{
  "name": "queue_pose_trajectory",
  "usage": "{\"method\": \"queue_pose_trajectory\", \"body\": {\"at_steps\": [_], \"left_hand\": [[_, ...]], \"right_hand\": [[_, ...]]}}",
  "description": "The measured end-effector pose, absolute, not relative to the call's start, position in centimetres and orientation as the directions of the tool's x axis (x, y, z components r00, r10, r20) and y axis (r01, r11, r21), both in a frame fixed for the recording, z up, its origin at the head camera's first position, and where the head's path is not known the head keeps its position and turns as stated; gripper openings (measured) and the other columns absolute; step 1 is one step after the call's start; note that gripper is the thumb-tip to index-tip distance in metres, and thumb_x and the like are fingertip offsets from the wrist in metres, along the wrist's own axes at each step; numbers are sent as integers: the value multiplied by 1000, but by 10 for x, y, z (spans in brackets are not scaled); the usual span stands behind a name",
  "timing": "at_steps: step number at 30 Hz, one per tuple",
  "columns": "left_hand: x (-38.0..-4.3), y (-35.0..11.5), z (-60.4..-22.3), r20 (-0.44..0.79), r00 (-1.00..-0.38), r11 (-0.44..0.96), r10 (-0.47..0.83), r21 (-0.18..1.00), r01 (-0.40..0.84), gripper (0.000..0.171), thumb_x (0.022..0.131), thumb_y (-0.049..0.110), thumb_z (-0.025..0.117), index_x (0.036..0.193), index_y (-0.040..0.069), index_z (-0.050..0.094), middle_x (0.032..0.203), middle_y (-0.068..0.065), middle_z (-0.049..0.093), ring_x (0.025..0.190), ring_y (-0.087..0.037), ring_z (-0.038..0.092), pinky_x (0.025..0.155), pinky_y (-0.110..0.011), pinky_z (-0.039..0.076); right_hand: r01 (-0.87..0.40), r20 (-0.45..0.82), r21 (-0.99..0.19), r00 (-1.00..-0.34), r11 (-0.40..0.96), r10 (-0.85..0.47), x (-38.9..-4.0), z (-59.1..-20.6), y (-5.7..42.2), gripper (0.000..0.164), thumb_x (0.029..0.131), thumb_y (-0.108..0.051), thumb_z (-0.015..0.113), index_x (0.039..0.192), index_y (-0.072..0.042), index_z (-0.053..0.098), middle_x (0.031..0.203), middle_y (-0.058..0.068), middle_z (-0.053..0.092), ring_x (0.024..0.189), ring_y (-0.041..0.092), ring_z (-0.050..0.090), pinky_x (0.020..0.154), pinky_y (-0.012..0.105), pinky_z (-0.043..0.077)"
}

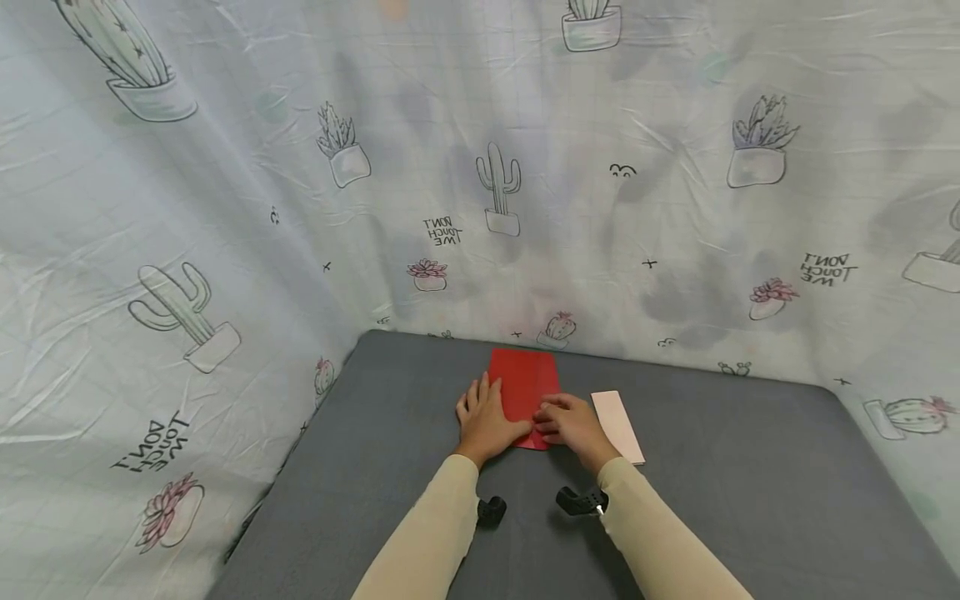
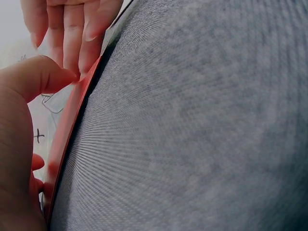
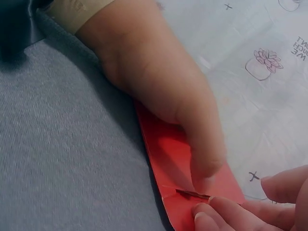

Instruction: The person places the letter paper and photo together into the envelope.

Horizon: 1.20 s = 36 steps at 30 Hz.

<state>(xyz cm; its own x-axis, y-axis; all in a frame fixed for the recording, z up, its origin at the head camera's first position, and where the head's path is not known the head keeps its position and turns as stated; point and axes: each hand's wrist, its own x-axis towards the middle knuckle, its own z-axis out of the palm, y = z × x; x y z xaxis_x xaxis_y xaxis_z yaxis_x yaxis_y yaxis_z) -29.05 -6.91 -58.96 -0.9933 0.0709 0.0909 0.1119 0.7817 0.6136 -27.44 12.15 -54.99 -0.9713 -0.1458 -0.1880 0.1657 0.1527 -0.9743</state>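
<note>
A flat red paper piece, like an envelope [image 1: 525, 375], lies near the back of the grey table. My left hand [image 1: 483, 421] rests on its left side with the fingers spread, the thumb reaching across its lower part. Against the lower right part of the red paper are the fingertips of my right hand [image 1: 572, 425]. In the right wrist view, a short dark slit or raised edge [image 3: 190, 193] crosses the red paper [image 3: 166, 149] between the left thumb and the right fingers. The right thumb stands apart from those fingers in the left wrist view.
A pale pink paper strip or stack [image 1: 617, 427] lies right of the red piece, close to my right hand. The grey table [image 1: 375, 500] ends at a white curtain [image 1: 525, 167] printed with cacti, behind and to the left. Black wrist straps [image 1: 581, 501] hang below the sleeves.
</note>
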Motion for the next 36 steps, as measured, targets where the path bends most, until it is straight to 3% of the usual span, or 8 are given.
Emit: {"method": "queue_pose_trajectory", "body": {"at_steps": [12, 26, 36], "left_hand": [[-290, -70, -590, 60, -995, 802, 77, 589, 97, 108, 88, 61, 78, 170, 6, 36, 178, -19, 18, 161, -43, 15, 123, -67, 11], [-291, -67, -592, 79, -994, 795, 71, 597, 104, 110, 85, 61, 79, 170, 5, 35, 178, -20, 18, 161, -43, 15, 122, -66, 10], [-293, -66, -593, 99, -993, 784, 67, 610, 114, 107, 86, 58, 79, 169, 4, 37, 178, -20, 19, 160, -43, 16, 121, -67, 11]], "right_hand": [[145, -170, -971, -977, 191, -126, -276, -547, 141, 42, 111, -18, 64, 145, 6, 62, 119, 19, 76, 105, 34, 75, 89, 44, 62], [116, -139, -974, -985, 196, -107, -277, -539, 165, 43, 113, -16, 61, 146, 10, 58, 129, 28, 71, 109, 40, 73, 90, 45, 60], [114, -134, -970, -988, 213, -81, -280, -536, 185, 43, 114, -19, 60, 146, 9, 59, 129, 24, 71, 110, 34, 72, 90, 40, 60]]}}
